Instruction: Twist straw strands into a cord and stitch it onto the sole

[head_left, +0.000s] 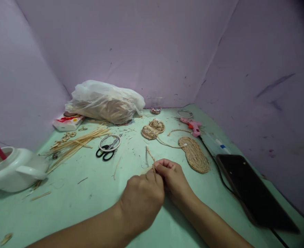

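Near the middle of the green table, my left hand (143, 199) is closed with its fingers around a thin twisted straw cord (151, 154). Right beside it, my right hand (173, 177) pinches the same cord between thumb and forefinger. The cord's free end sticks up and away from me, past the fingers. Part of it is hidden inside the hands. Beyond them lies a coiled straw piece of two joined rounds (153, 129). A longer coiled straw sole shape (195, 155) rests to the right, with a cord running between the two pieces.
Scissors (108, 151) lie under a white ring to the left, by loose straw strands (74, 146). A white pot (18, 168) stands far left. At the back sits a plastic bag (105, 101). On the right are a pink glue gun (192, 124), its black cable and a dark tablet (255, 191).
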The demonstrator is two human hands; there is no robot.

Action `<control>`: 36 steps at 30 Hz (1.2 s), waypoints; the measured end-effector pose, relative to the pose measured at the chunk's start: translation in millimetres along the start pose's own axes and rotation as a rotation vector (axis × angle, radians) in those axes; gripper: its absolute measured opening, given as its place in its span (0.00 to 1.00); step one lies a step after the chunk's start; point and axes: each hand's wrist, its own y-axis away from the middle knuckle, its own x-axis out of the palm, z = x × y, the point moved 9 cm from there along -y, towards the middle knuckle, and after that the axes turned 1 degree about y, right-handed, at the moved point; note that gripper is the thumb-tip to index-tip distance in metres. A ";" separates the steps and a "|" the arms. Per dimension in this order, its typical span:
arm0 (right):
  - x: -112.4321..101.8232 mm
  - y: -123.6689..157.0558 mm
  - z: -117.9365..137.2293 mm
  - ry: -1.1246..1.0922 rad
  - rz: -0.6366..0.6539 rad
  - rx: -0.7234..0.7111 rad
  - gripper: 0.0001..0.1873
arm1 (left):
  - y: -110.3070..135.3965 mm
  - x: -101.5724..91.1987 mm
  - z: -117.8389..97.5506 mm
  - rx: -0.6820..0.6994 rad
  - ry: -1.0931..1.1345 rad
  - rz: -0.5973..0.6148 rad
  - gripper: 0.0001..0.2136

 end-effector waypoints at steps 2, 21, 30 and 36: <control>1.6 -0.6 -1.6 -0.051 0.027 0.030 0.05 | 4.2 2.8 -10.2 0.067 -0.015 0.022 0.17; 8.1 -5.9 -1.3 0.144 0.124 0.014 0.08 | -15.0 55.0 80.5 -0.708 1.395 0.375 0.02; 12.3 -8.5 4.0 0.278 0.201 -0.114 0.08 | -18.2 55.7 80.2 -0.655 1.460 0.454 0.02; 15.2 -6.0 11.1 0.303 0.273 -0.114 0.08 | -19.7 54.2 75.8 -0.585 1.512 0.458 0.04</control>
